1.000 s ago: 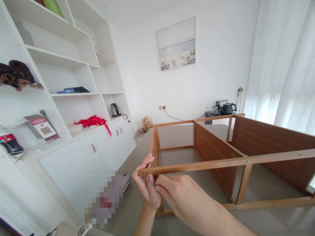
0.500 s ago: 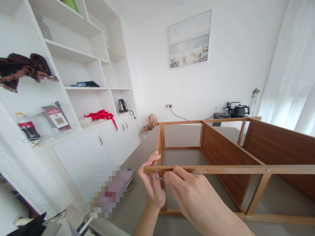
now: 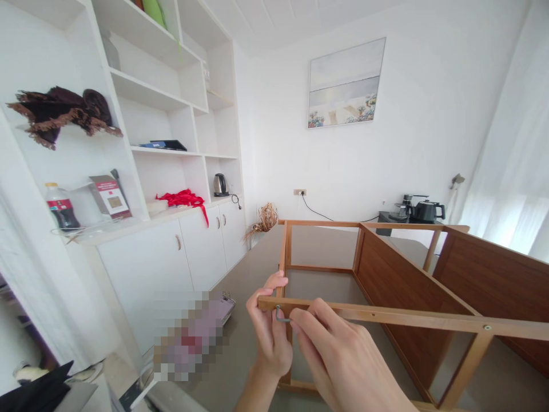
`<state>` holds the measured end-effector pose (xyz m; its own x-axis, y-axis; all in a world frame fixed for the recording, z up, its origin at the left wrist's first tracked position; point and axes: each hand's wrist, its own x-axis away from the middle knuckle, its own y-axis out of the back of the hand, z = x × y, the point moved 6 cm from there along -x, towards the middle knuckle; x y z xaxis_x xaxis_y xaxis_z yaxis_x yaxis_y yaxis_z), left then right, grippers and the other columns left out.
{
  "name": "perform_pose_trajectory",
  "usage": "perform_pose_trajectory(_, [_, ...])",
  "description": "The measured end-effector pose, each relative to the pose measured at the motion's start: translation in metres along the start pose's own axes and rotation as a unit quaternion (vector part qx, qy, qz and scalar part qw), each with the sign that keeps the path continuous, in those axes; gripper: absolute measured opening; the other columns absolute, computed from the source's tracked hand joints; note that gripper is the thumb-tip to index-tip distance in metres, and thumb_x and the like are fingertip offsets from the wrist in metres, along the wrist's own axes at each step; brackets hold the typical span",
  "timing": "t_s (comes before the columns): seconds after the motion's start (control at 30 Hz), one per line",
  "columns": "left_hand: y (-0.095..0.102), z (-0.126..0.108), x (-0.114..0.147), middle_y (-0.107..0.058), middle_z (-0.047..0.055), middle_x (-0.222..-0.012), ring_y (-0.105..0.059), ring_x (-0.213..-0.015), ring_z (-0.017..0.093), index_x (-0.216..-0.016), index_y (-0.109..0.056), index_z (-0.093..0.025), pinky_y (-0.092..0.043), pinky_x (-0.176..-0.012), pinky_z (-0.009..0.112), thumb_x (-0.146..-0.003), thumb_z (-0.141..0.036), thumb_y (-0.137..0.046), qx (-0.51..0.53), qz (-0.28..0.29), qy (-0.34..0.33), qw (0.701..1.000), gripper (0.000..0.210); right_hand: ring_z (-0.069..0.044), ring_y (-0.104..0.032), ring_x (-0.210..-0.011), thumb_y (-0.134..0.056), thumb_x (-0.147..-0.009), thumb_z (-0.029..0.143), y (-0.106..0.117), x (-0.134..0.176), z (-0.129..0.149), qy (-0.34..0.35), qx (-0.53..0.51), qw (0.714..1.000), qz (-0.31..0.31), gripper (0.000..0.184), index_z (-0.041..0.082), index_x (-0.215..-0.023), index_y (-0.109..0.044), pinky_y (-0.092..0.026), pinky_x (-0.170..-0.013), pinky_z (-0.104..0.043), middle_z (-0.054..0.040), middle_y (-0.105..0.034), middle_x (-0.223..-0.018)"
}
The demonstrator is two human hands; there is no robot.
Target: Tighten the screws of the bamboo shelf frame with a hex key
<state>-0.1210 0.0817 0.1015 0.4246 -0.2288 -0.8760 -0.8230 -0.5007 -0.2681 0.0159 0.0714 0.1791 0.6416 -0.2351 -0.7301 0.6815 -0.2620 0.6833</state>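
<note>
A wooden shelf frame (image 3: 412, 319) lies on its side on a grey-brown table, with brown panels set across it. Around its near left corner my left hand (image 3: 271, 326) is wrapped, fingers over the end of the rail. My right hand (image 3: 338, 343) pinches the long arm of a hex key (image 3: 283, 319) between thumb and fingers. The key's short end meets a bolt near the left end of the front rail. Another bolt head (image 3: 487, 327) shows farther right on that rail.
On the table (image 3: 240, 337) to the left lies a phone (image 3: 223, 309), partly blurred out. White cabinets (image 3: 150, 274) and shelves line the left wall, holding a cola bottle (image 3: 62, 207) and a kettle (image 3: 221, 184). A coffee maker (image 3: 407, 207) stands at the back right.
The view has shifted, so the room and frame sit differently in the picture. My left hand keeps its grip on the corner, and my right hand still holds the hex key at the bolt.
</note>
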Motion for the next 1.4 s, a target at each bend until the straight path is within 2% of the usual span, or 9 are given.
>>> perform_pose_trajectory(0.1, [-0.0007, -0.0020, -0.0010, -0.066, 0.012, -0.125, -0.060, -0.130, 0.026, -0.129, -0.042, -0.026, -0.044, -0.112, 0.063, -0.108, -0.024, -0.039, 0.000, 0.003, -0.016, 1.000, 0.021, -0.011, -0.049, -0.050, -0.036, -0.108, 0.017, 0.0020, 0.0005, -0.0025, -0.018, -0.004, 1.000, 0.004, 0.031, 0.022, -0.088, -0.060, -0.036, -0.047, -0.023, 0.0000, -0.055, -0.079])
perform_pose_trajectory(0.23, [-0.0004, -0.0006, -0.0016, -0.066, 0.012, -0.127, -0.059, -0.132, 0.027, -0.128, -0.043, -0.026, -0.043, -0.113, 0.063, -0.108, -0.026, -0.043, 0.003, 0.003, -0.004, 1.000, 0.021, -0.011, -0.049, -0.051, -0.036, -0.108, 0.016, 0.0017, 0.0001, -0.0024, -0.014, -0.011, 1.000, 0.013, 0.032, 0.022, -0.087, -0.059, -0.036, -0.048, -0.023, 0.0000, -0.054, -0.080])
perform_pose_trajectory(0.4, [0.0008, -0.0011, -0.0012, -0.067, 0.012, -0.126, -0.061, -0.126, 0.026, -0.127, -0.045, -0.025, -0.042, -0.113, 0.065, -0.107, -0.029, -0.046, 0.003, -0.005, -0.014, 1.000, 0.020, -0.012, -0.047, -0.052, -0.036, -0.108, 0.018, 0.0001, -0.0001, 0.0002, -0.006, -0.006, 1.000, 0.004, 0.031, 0.022, -0.087, -0.057, -0.032, -0.048, -0.025, 0.0002, -0.053, -0.080])
perform_pose_trajectory(0.57, [0.0012, 0.0007, -0.0007, -0.067, 0.012, -0.124, -0.059, -0.131, 0.028, -0.126, -0.044, -0.025, -0.046, -0.110, 0.063, -0.107, -0.026, -0.045, -0.010, -0.007, -0.005, 1.000, 0.020, -0.012, -0.045, -0.053, -0.035, -0.109, 0.017, 0.0002, -0.0004, -0.0012, -0.015, -0.011, 1.000, 0.004, 0.031, 0.022, -0.088, -0.057, -0.029, -0.049, -0.026, 0.0008, -0.052, -0.080])
perform_pose_trajectory(0.67, [0.0002, -0.0021, -0.0026, -0.068, 0.011, -0.121, -0.063, -0.124, 0.026, -0.125, -0.044, -0.026, -0.046, -0.110, 0.064, -0.107, -0.026, -0.044, -0.015, -0.009, -0.009, 1.000, 0.018, -0.013, -0.044, -0.053, -0.036, -0.108, 0.016, -0.0007, 0.0012, -0.0018, -0.023, -0.001, 1.000, 0.004, 0.030, 0.022, -0.087, -0.056, -0.026, -0.050, -0.028, 0.0004, -0.053, -0.081])
perform_pose_trajectory(0.9, [-0.0023, -0.0088, -0.0066, -0.070, 0.009, -0.118, -0.065, -0.121, 0.024, -0.123, -0.045, -0.026, -0.047, -0.110, 0.063, -0.107, -0.027, -0.046, -0.021, -0.011, -0.018, 1.000, 0.017, -0.014, -0.051, -0.055, -0.038, -0.107, 0.014, -0.0025, 0.0048, 0.0003, -0.027, 0.021, 0.999, -0.010, 0.028, 0.022, -0.084, -0.053, -0.023, -0.051, -0.031, 0.0010, -0.054, -0.075])
perform_pose_trajectory(1.2, [-0.0014, -0.0047, -0.0039, -0.069, 0.013, -0.122, -0.061, -0.130, 0.028, -0.125, -0.044, -0.024, -0.047, -0.109, 0.062, -0.107, -0.029, -0.044, -0.019, -0.012, -0.007, 1.000, 0.018, -0.014, -0.053, -0.057, -0.039, -0.107, 0.014, 0.0019, 0.0017, -0.0030, -0.022, -0.027, 0.999, 0.015, 0.027, 0.022, -0.089, -0.058, -0.026, -0.051, -0.030, 0.0017, -0.059, -0.078])
perform_pose_trajectory(1.4, [-0.0017, -0.0061, -0.0045, -0.071, 0.010, -0.117, -0.067, -0.120, 0.027, -0.121, -0.046, -0.025, -0.046, -0.110, 0.063, -0.106, -0.034, -0.049, -0.015, -0.023, -0.012, 1.000, 0.018, -0.014, -0.055, -0.065, -0.044, -0.106, 0.011, 0.0042, 0.0001, 0.0012, -0.002, -0.061, 0.998, 0.009, 0.024, 0.021, -0.089, -0.058, -0.033, -0.057, -0.028, 0.0010, -0.060, -0.079])
